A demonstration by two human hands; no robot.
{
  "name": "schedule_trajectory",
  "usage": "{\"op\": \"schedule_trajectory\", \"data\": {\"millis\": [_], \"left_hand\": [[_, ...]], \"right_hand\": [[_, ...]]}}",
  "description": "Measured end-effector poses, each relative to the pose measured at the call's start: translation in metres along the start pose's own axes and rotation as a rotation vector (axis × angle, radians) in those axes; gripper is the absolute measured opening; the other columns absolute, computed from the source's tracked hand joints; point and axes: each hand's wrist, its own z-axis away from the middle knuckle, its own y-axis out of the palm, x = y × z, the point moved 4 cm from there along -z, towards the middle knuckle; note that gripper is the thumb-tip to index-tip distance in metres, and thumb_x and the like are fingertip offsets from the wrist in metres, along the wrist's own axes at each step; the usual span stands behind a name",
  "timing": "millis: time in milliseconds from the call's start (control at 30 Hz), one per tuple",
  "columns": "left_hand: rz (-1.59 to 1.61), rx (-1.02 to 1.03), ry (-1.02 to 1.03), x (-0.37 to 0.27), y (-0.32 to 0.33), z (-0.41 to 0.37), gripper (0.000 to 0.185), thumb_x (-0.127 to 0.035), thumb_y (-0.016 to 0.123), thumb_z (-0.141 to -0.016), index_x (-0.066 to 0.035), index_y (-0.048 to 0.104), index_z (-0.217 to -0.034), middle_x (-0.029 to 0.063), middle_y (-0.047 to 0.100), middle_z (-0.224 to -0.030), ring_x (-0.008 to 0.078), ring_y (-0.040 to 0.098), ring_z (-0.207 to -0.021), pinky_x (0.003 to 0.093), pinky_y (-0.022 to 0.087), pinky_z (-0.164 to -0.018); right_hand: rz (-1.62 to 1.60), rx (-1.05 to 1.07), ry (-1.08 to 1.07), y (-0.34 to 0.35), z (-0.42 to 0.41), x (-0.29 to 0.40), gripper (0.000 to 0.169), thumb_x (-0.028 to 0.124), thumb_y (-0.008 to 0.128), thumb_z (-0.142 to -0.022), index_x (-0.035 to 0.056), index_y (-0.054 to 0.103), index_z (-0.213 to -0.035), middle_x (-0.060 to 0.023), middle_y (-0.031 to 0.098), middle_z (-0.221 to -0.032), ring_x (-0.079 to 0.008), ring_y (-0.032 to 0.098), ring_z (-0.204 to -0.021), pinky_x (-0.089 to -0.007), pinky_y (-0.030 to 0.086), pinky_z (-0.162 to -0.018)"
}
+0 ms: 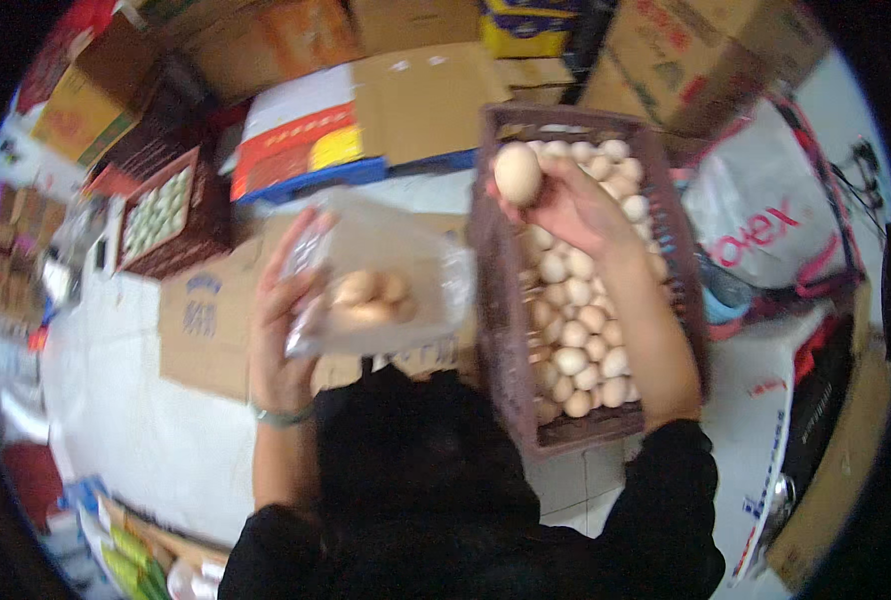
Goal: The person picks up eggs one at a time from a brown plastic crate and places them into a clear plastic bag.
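Between the fingers of my right hand (569, 199) is a single pale brown egg (518, 174), raised above a dark maroon plastic crate (502, 337). Many loose eggs (580, 330) in cream and light brown fill that crate. My left hand (284, 315) grips the side of a clear plastic bag (415, 240), left of the crate. Several brown eggs (374, 296) show through the bag's film, gathered at its lower middle. A greenish bangle (284, 417) circles my left wrist. Blur softens the left hand and the bag.
Flattened cardboard (205, 322) lies on the pale tiled floor beneath the bag. Another crate of pale greenish eggs (157, 214) stands at the left. Cardboard boxes (430, 97) line the back. A white bag with pink trim (768, 202) sits right of the egg crate.
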Motion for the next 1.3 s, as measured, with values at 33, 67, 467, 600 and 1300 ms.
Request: {"op": "schedule_trajectory", "data": {"millis": [33, 67, 467, 600, 1300], "left_hand": [[0.045, 0.008, -0.017, 0.003, 0.004, -0.002, 0.061, 0.003, 0.049, -0.075, 0.004, 0.033, -0.134, 0.0125, 0.048, -0.129, 0.0008, 0.043, -0.058, 0.0131, 0.038, -0.048], [0.046, 0.045, -0.027, 0.003, 0.006, -0.004, 0.061, 0.003, 0.049, -0.075, 0.003, 0.034, -0.134, 0.0122, 0.048, -0.130, 0.0008, 0.043, -0.057, 0.0129, 0.038, -0.047], [0.143, 0.119, -0.042, -0.002, 0.030, 0.006, 0.052, 0.010, 0.043, -0.081, 0.000, 0.038, -0.131, 0.0092, 0.051, -0.124, 0.0013, 0.039, -0.053, 0.0141, 0.034, -0.043], [0.175, 0.089, -0.003, 0.001, 0.026, 0.007, 0.055, 0.011, 0.043, -0.078, 0.001, 0.037, -0.132, 0.0092, 0.051, -0.125, 0.0013, 0.037, -0.052, 0.0144, 0.035, -0.043], [-0.190, 0.041, 0.179, -0.007, 0.035, -0.031, 0.058, 0.005, 0.042, -0.075, 0.005, 0.034, -0.133, 0.0123, 0.047, -0.130, 0.0042, 0.049, -0.074, 0.0141, 0.045, -0.067]], "right_hand": [[0.180, 0.058, 0.098, 0.026, 0.003, -0.013, 0.047, 0.028, 0.053, -0.087, -0.0056, 0.045, -0.119, -0.0194, 0.057, -0.108, -0.0234, 0.059, -0.092, -0.0324, 0.050, -0.081], [0.232, 0.087, 0.187, 0.055, 0.006, -0.029, 0.045, 0.027, 0.054, -0.087, -0.0051, 0.046, -0.118, -0.0171, 0.058, -0.106, -0.0220, 0.060, -0.091, -0.0322, 0.050, -0.080], [1.128, 0.052, -0.032, 0.105, -0.055, -0.145, 0.032, 0.030, 0.057, -0.077, 0.0043, 0.060, -0.096, -0.0165, 0.063, -0.090, -0.0306, 0.061, -0.085, -0.0364, 0.047, -0.074], [1.416, 0.196, -0.218, 0.116, -0.061, -0.147, 0.027, 0.027, 0.056, -0.077, 0.0053, 0.060, -0.092, -0.0180, 0.063, -0.087, -0.0331, 0.060, -0.086, -0.0397, 0.046, -0.075], [1.488, -0.335, -0.049, -0.019, 0.081, 0.026, 0.019, 0.013, 0.059, -0.084, 0.0019, 0.062, -0.100, -0.0066, 0.065, -0.089, -0.0134, 0.060, -0.081, -0.0251, 0.048, -0.069]]}}
